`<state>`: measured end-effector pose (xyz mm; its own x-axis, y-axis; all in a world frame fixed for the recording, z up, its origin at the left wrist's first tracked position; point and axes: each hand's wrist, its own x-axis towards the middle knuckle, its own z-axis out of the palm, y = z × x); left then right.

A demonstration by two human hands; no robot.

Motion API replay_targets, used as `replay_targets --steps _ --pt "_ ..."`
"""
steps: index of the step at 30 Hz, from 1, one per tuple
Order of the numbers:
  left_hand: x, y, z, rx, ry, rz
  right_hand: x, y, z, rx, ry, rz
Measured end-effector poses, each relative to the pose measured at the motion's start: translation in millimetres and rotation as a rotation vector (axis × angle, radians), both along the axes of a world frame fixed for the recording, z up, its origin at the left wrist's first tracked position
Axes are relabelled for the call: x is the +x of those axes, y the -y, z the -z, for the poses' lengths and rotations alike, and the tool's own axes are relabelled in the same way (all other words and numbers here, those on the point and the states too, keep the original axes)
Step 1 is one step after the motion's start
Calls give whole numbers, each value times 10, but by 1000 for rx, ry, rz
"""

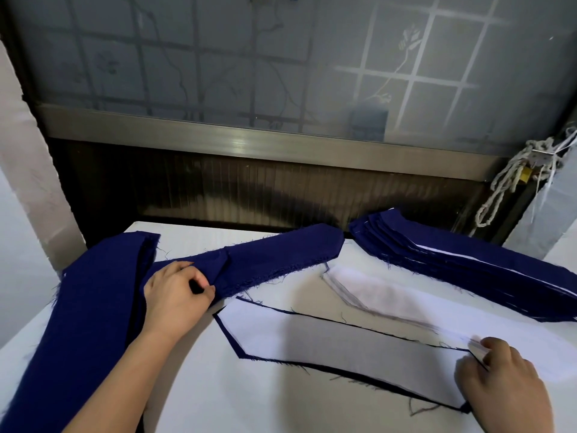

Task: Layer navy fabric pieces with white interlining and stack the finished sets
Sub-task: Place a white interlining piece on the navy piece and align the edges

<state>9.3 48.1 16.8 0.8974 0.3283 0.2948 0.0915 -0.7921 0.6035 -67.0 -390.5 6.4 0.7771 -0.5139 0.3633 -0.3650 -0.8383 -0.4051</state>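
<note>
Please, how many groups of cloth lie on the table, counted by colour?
Navy only: 2, the navy pile and the strip that the left hand pinches.
White only: 1, the white pile.
Navy with white: 2, the stack and the set that the right hand touches.
Total: 5.

Left hand (179,295) pinches a navy piece (274,254) beside the navy pile (93,307). Right hand (505,379) grips interlining (343,348) lying on a second piece (465,408). Stack (452,257) behind.

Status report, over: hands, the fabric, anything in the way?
Left hand pinching a navy piece beside the navy pile. Right hand pinching white interlining at its end, laid on navy. Finished stack far right. Nothing blocking.
</note>
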Motion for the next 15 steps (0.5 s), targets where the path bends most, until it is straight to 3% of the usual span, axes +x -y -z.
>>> replay_targets --steps 2,6,8,12,15 --pt "-3 -5 3 -49 97 4 -1 4 -2 -14 3 -5" --pt "-20 16 -17 -331 262 -4 -8 7 8 -57 33 7" --pt "-8 28 -12 -419 265 30 -21 -16 22 -94 89 7" --pt "-3 110 -6 -396 275 221 -20 -14 65 -192 198 -70" --pt "-30 169 -59 -522 187 372 22 -162 16 -307 219 -205"
